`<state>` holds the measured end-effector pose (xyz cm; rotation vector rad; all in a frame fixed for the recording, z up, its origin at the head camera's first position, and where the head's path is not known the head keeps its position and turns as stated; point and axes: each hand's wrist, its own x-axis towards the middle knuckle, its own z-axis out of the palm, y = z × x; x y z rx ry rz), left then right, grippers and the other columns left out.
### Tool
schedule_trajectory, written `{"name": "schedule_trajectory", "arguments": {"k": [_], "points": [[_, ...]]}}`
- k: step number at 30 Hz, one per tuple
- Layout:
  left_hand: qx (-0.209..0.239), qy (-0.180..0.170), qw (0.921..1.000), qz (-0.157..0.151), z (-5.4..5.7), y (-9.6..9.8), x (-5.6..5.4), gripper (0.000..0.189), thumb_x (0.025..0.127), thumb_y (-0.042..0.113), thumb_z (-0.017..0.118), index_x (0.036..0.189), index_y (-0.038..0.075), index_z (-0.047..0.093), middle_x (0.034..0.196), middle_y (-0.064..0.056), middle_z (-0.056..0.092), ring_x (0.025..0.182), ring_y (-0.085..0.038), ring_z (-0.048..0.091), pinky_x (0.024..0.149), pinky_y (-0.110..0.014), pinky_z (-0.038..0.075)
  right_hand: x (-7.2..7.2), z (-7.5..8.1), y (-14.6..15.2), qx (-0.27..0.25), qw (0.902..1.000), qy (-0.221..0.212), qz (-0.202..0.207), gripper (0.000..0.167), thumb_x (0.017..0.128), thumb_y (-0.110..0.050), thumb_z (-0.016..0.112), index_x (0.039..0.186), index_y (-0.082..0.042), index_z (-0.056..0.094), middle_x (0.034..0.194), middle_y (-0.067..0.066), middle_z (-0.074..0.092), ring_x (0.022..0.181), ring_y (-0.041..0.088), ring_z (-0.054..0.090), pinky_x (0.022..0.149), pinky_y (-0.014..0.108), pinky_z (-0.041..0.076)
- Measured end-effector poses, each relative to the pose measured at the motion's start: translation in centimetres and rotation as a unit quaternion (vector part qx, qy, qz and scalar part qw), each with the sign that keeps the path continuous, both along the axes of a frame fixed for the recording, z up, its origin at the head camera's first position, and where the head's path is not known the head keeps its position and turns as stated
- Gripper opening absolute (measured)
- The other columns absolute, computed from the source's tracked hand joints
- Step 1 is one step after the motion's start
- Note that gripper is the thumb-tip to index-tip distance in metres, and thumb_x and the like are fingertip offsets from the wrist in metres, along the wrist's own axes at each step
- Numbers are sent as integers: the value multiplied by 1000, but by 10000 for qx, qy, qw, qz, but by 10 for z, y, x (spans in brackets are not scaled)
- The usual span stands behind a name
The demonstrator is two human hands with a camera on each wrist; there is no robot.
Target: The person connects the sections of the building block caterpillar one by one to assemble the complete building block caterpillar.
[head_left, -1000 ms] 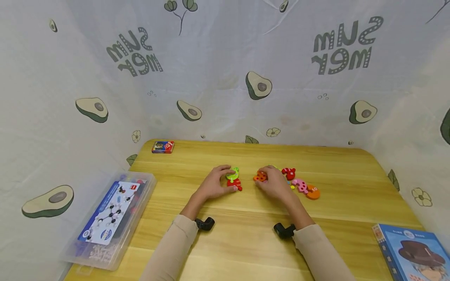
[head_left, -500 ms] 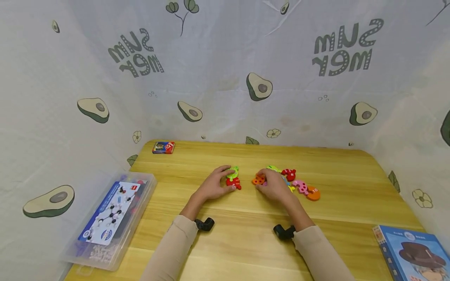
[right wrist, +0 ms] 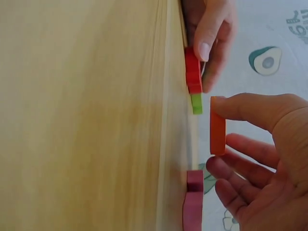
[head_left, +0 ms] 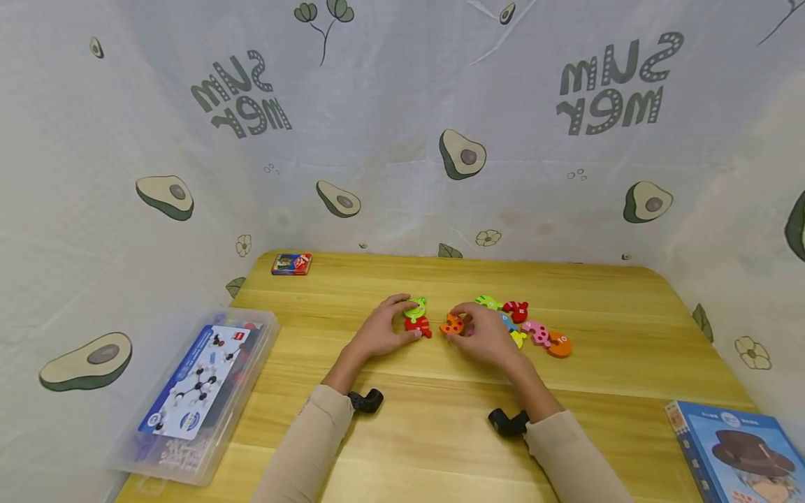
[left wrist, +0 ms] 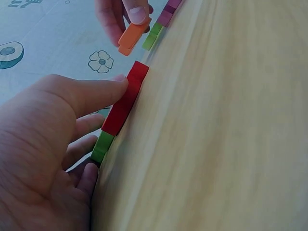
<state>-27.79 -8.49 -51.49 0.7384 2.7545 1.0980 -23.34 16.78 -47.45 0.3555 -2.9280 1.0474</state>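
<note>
My right hand [head_left: 489, 334] pinches an orange spotted puzzle piece [head_left: 451, 324] between thumb and fingers. In the right wrist view that orange piece [right wrist: 217, 126] stands off the wooden tabletop [right wrist: 96, 115]. To the left, my left hand [head_left: 381, 328] grips a red striped puzzle piece [head_left: 418, 325], its thumb against the near edge. Joined above the red piece is a green piece with a face [head_left: 415, 308], around which the fingers of the left hand curve. In the left wrist view, the red piece [left wrist: 126, 101] and green piece [left wrist: 102, 147] lie flat on the table.
Right of my right hand lie more puzzle pieces: green [head_left: 487, 302], red [head_left: 517, 311], yellow [head_left: 518, 339], pink [head_left: 537, 332] and orange numbered [head_left: 559, 344]. A clear plastic case [head_left: 195, 398] sits left, a small card box [head_left: 292, 264] back left, a blue box [head_left: 742, 450] front right.
My right hand has moved left with the orange spotted piece, closer to the red piece, uncovering more of the pieces behind it. My left hand has stayed in place.
</note>
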Motion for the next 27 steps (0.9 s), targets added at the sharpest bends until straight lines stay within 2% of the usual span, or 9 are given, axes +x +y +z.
{"name": "schedule_trajectory", "arguments": {"k": [6, 11, 27], "points": [[16, -49, 10000, -3, 1, -1, 0, 59, 95, 39, 72, 148, 19, 57, 163, -1, 41, 153, -29, 36, 124, -54, 32, 4, -1, -13, -108, 9997, 54, 195, 45, 84, -18, 84, 125, -7, 70, 123, 10, 70, 103, 26, 64, 89, 44, 56], [49, -32, 10000, -26, 0, -2, 0, 53, 98, 34, 69, 148, 19, 58, 164, 0, 40, 153, -28, 35, 125, -53, 30, 4, -4, -20, -139, 9994, 185, 255, 46, 82, -18, 87, 123, -7, 71, 121, 9, 72, 100, 25, 65, 86, 43, 56], [159, 75, 9998, -106, 2, -1, -1, 51, 100, 30, 68, 147, 16, 58, 162, -4, 43, 153, -30, 36, 124, -52, 31, 3, -6, -33, -214, 9997, 60, 84, 46, 80, -23, 90, 118, -5, 73, 109, 8, 69, 91, 20, 61, 82, 38, 54]]}}
